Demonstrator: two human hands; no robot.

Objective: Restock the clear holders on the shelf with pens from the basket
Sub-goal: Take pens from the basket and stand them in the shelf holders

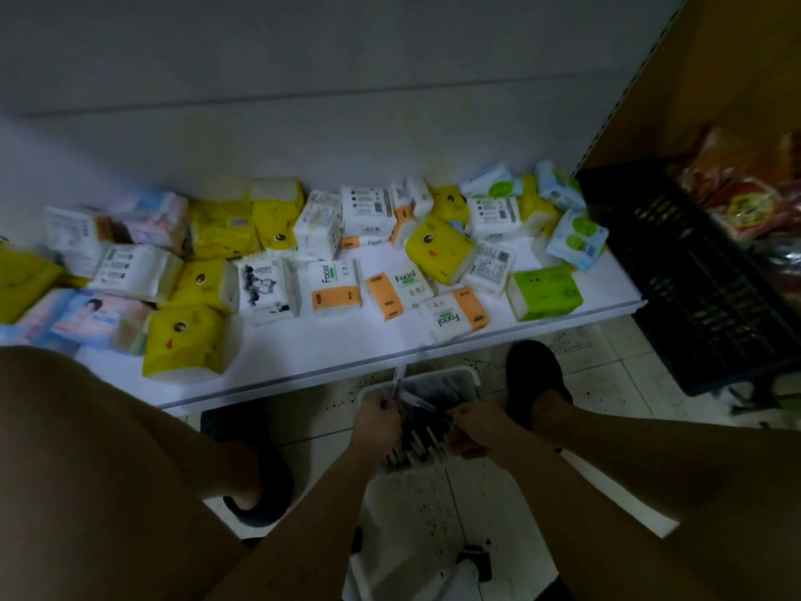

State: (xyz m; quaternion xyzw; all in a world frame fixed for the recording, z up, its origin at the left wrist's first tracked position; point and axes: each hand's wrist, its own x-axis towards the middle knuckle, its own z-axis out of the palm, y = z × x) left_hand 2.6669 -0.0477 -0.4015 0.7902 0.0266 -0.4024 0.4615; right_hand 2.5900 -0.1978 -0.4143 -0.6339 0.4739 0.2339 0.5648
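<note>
Head view: a white basket (433, 371) sits on the floor (607, 383) just below the front edge of the shelf (286, 353), between the person's feet. It holds the pens (418, 444), dark barrels with pale ends, lying loosely side by side and partly crossed.

Pens like these are probably light, stiff and smooth, so they should slide against each other and fan out of a loose fist. A bundle is best taken round the middle of the barrels, with the ends lined up, so none tips out. They look hard to damage, though caps may pull off.

The left hand (376, 422) is over the basket's left edge. Its fingers are curled round a few pens, and one tip sticks up toward the shelf's front edge. The right hand (479, 431) is at the basket's right edge, with its fingers bent down among the pens. The picture is too blurred and dim to tell whether they have closed on one.

The shelf carries only tissue packs (336, 288), scattered from its left end to its right corner. A black crate (693, 271) stands beyond that corner. The holders are not in view, so the pens would have to be carried elsewhere.
</note>
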